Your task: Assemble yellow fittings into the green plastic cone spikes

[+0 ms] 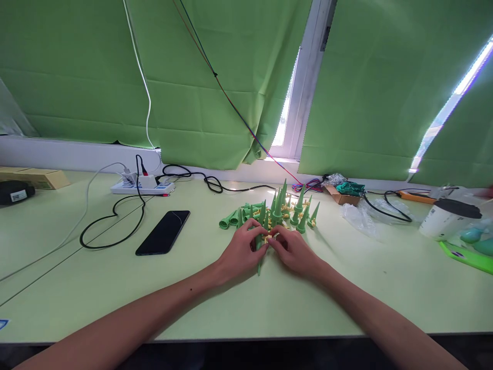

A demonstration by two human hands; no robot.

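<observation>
My left hand [246, 246] is closed round a slim green pointed cone [259, 268], whose tip sticks out below the fingers. A small pale-yellow piece [268, 238] sits between the fingertips of both hands. My right hand [295, 250] pinches at this piece, its thumb and forefinger nearly meeting those of the left. Just beyond the hands is a pile of green cones [277, 208], several standing upright on their wide ends. Others lie on their sides at its left, with hollow ends [224, 223] showing. Small yellow pieces [314, 223] are scattered among them.
A black phone [164, 234] lies left of the hands. Behind it are a white power strip [142, 188] and looping black cables [111, 246]. Rightward are a small cardboard box [341, 195], plastic bags [360, 218], a lidded cup [449, 220] and a green phone case [470, 258].
</observation>
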